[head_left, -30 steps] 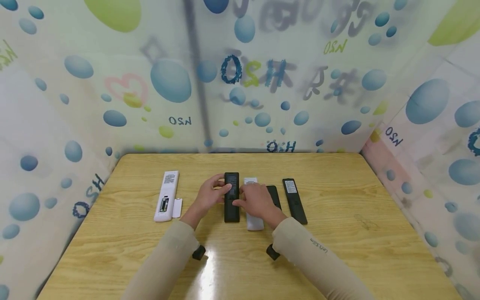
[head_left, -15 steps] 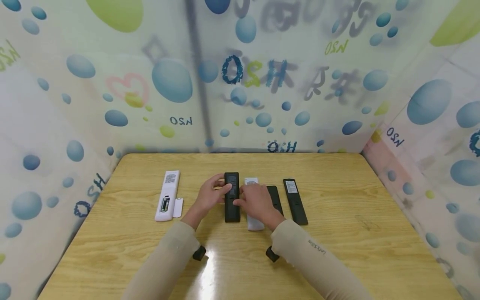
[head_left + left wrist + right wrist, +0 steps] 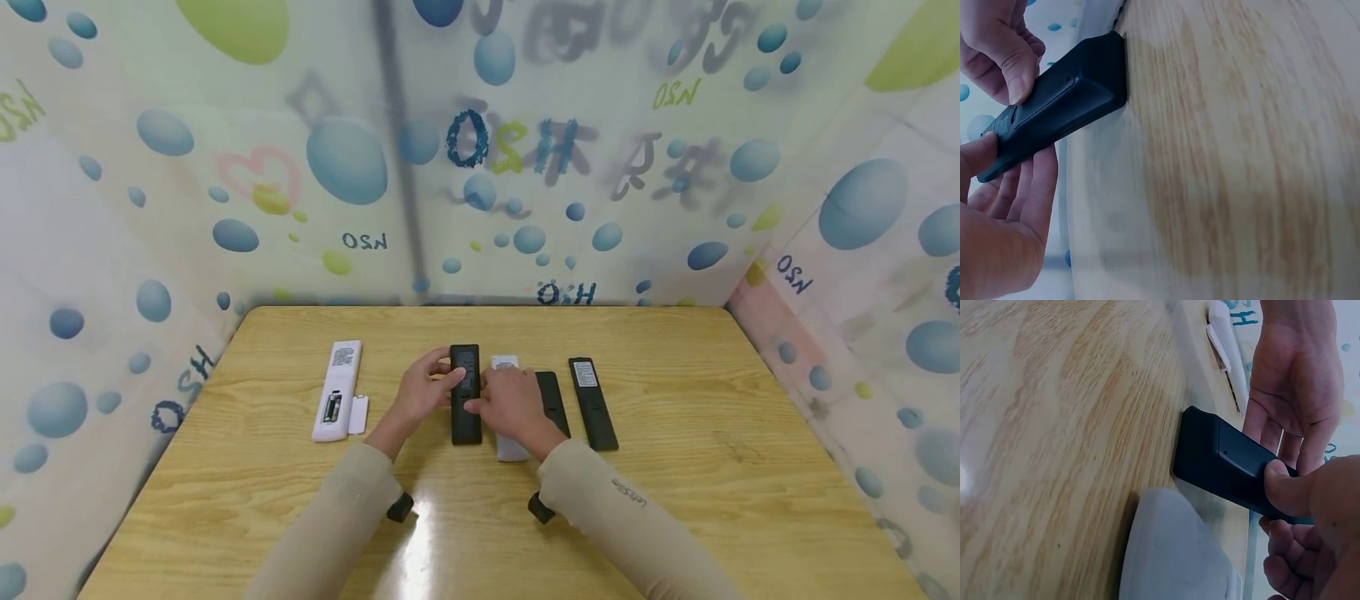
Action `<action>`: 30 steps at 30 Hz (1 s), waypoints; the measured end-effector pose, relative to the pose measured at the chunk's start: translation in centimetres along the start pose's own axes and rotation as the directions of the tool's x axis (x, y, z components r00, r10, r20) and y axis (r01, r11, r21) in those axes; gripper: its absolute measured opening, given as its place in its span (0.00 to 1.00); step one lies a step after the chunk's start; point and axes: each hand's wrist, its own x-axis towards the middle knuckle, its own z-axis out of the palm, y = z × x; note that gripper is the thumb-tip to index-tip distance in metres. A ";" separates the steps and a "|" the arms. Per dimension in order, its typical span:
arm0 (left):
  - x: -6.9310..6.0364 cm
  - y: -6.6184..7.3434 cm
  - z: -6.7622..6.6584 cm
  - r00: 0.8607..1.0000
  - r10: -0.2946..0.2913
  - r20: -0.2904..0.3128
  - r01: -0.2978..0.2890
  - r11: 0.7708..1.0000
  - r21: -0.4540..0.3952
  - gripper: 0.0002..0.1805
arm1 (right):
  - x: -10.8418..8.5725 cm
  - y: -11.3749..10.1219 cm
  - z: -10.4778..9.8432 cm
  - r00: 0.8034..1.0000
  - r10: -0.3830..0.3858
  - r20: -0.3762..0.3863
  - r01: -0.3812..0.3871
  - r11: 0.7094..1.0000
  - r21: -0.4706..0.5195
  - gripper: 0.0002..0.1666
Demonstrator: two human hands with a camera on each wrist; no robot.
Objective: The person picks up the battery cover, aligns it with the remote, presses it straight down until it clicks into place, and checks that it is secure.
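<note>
A black remote control (image 3: 466, 425) lies back side up between the two hands, its far end tilted up off the table in both wrist views. My left hand (image 3: 420, 390) grips its far part, thumb on the back face and fingers underneath. From the other side my right hand (image 3: 513, 404) holds it, the thumb (image 3: 1285, 490) pressing on the back near the battery cover's edge. The cover (image 3: 1047, 106) sits in place on the remote. Beneath the right hand lies a white remote (image 3: 512, 448), partly hidden.
On the left of the wooden table (image 3: 675, 517) lies a white remote (image 3: 343, 375) with its battery bay showing, its loose cover (image 3: 358, 414) beside it. Two black remotes, one nearer (image 3: 552, 400) and one farther right (image 3: 596, 412), lie right of the hands. A patterned wall (image 3: 480, 250) stands behind.
The hands and the black remote keep nearly the same pose throughout. Only the head view shifts slightly, moving the scene a little to the right.
</note>
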 end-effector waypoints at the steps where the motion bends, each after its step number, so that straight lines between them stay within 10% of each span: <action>1: 0.0 -0.1 0.0 1.000 -0.004 -0.001 0.004 1.000 0.004 0.27 | 0.0 0.0 0.1 1.000 0.005 0.000 -0.005 1.000 -0.007 0.20; 30: 0.1 0.0 0.1 1.000 -0.016 -0.025 0.016 1.000 -0.014 0.26 | 0.4 0.1 0.1 0.992 -0.011 0.129 0.019 0.998 -0.060 0.26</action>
